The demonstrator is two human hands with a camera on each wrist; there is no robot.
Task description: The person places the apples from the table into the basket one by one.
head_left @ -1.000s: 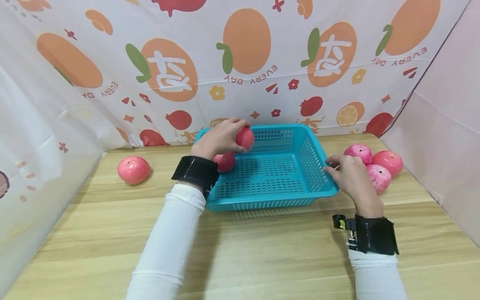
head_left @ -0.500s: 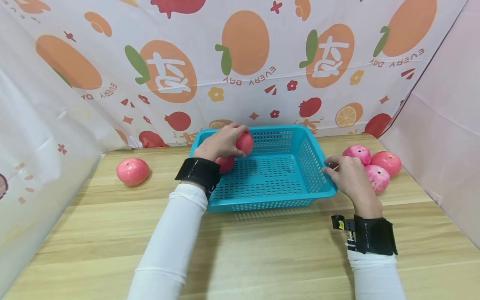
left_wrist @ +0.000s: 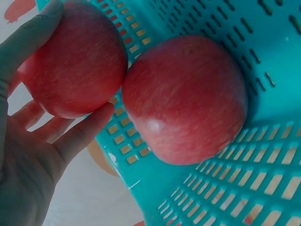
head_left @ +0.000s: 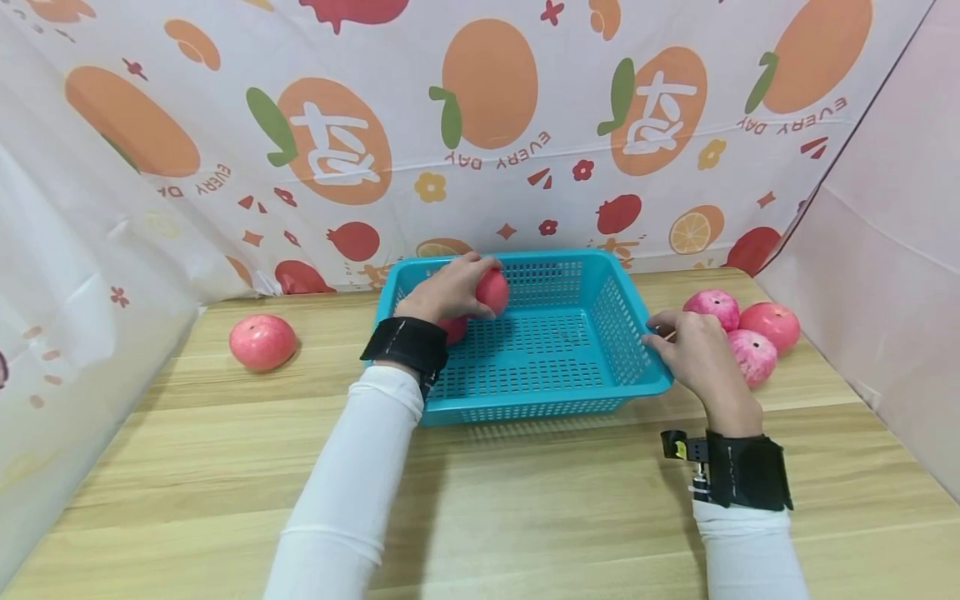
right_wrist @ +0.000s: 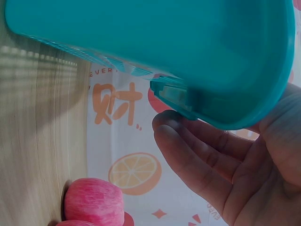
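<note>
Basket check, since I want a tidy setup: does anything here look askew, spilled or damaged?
Nothing stands out. The blue basket sits flat on the table, steadied at its right rim by the right hand. The left hand holds one apple inside it beside a second apple. Both look unbruised; the loose apples rest on the table.

Red apple sits in my left-hand fingers, held over far-left corner of the teal basket, touching a 2nd red apple that lies on the slotted basket floor. Both round, pink-red w/ faint streaks. Basket: shallow, rectangular, upright on desk, right rim under my right-hand fingers.
</note>
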